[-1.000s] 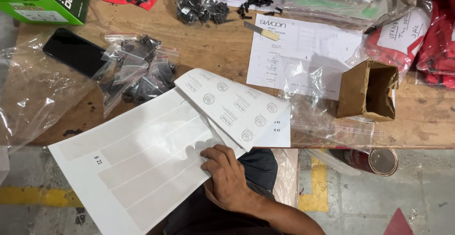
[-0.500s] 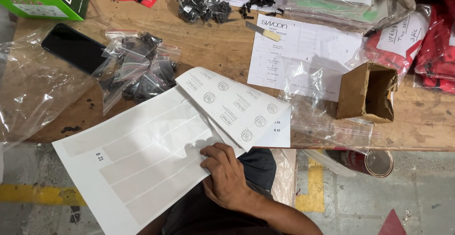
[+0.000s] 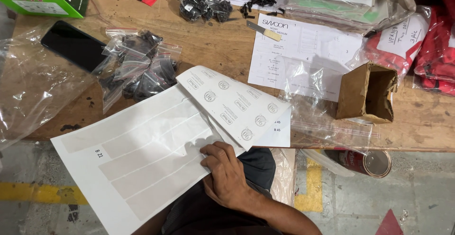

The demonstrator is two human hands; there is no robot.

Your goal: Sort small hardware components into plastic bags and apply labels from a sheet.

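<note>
The white label sheet (image 3: 142, 154) hangs over the wooden workbench (image 3: 227, 55) edge at 7 o'clock, its long strips peeled empty, top flap folded back. The right hand (image 3: 227, 175) pinches its lower edge, fingers closed on the paper. Bagged black screws (image 3: 140, 66) lie at 11 o'clock.

Head view — one camera only, worn on the person's head, facing steeply down over the near edge of a wooden table (image 3: 222, 55). Close range: the label sheet (image 3: 142, 154) and right hand (image 3: 227, 173) fill the lower frame — floor (image 3: 417, 187) visible below the edge.
</note>
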